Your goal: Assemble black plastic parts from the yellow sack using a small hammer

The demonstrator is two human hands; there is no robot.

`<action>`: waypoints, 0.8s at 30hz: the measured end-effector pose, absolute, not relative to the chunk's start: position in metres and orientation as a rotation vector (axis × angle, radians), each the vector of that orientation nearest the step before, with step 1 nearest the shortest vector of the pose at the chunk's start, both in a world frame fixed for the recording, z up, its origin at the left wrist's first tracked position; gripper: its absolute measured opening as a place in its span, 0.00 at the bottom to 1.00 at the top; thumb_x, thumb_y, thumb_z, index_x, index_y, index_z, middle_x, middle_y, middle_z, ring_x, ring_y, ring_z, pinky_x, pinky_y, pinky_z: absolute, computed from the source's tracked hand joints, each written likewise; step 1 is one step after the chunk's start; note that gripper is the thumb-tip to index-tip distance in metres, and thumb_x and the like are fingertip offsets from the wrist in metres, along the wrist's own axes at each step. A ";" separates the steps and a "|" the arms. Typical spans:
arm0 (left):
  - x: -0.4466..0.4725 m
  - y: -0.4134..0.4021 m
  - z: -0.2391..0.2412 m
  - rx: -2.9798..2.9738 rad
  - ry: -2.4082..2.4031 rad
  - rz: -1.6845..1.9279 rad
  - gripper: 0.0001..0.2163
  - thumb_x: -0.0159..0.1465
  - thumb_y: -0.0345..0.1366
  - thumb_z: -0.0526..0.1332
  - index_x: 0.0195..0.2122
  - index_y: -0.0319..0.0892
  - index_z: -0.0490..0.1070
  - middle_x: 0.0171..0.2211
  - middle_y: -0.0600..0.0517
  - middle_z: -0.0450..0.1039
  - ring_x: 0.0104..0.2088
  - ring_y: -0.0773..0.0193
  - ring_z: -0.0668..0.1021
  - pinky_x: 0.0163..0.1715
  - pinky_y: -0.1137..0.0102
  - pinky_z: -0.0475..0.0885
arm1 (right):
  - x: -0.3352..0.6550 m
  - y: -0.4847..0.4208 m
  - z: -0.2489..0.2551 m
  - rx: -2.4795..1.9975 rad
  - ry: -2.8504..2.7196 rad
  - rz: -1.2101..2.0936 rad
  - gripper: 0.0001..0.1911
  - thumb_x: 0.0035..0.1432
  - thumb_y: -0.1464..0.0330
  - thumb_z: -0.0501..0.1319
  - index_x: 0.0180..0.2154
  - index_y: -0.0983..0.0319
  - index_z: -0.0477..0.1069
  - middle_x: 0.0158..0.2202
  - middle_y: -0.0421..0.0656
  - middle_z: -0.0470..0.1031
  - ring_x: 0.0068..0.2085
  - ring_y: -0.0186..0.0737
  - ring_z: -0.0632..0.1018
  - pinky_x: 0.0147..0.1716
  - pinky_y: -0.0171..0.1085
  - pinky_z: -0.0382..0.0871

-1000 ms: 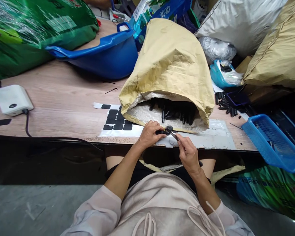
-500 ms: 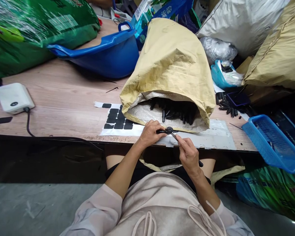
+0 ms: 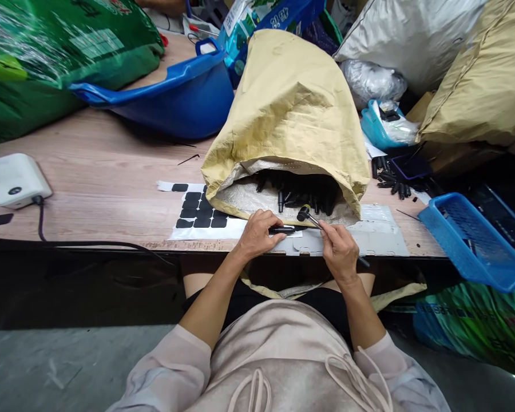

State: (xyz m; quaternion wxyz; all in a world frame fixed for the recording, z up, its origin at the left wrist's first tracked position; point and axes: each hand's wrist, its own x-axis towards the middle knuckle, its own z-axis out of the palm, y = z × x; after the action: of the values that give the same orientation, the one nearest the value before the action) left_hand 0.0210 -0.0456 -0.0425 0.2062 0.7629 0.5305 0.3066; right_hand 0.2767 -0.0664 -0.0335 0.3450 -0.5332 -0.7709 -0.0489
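My left hand [image 3: 260, 233] is closed around a slim black pen-like tube [image 3: 282, 230], held low over the table's front edge and pointing right. In my right hand [image 3: 340, 250] is a small hammer [image 3: 312, 218] with a metal shaft and a dark head. The hammer head is raised above the tube, apart from it. Just beyond both hands lies the open mouth of a yellow woven sack [image 3: 289, 114], with many black tubes [image 3: 289, 191] inside. A white sheet with black square stickers [image 3: 203, 212] sticks out from under the sack's left side.
To the left are a blue basin [image 3: 175, 103], a green bag [image 3: 68, 63] and a white box with a cable [image 3: 17, 180]. At the right stand a blue basket [image 3: 476, 246], loose black tubes [image 3: 390, 183] and a teal basket [image 3: 380, 129]. Full sacks [image 3: 476, 80] rise behind.
The hammer head has lifted off the black tube and moved away, with my right hand shifting slightly right. My left hand keeps hold of the tube. The whole view has shifted a little.
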 end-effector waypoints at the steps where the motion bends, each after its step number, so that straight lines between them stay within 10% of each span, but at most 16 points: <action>1: 0.020 -0.045 -0.043 2.125 1.469 0.854 0.07 0.61 0.36 0.72 0.38 0.43 0.78 0.36 0.50 0.76 0.42 0.54 0.74 0.47 0.60 0.68 | 0.279 -0.061 -0.037 -1.393 -2.015 -0.213 0.15 0.72 0.70 0.58 0.52 0.55 0.81 0.37 0.43 0.79 0.39 0.39 0.76 0.41 0.37 0.68; 24: 0.032 -0.087 -0.026 2.131 0.986 0.990 0.19 0.77 0.46 0.47 0.43 0.42 0.74 0.35 0.47 0.76 0.37 0.58 0.74 0.43 0.62 0.68 | 0.277 -0.057 -0.052 -1.489 -2.017 -0.338 0.13 0.70 0.68 0.59 0.51 0.56 0.80 0.40 0.44 0.78 0.41 0.42 0.71 0.42 0.40 0.63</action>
State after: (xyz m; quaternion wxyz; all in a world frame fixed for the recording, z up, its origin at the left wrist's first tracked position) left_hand 0.0315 -0.0868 -0.0256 0.2921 0.7997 0.3702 0.3716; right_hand 0.2770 -0.0565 -0.0525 0.3011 -0.5614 -0.7602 -0.1276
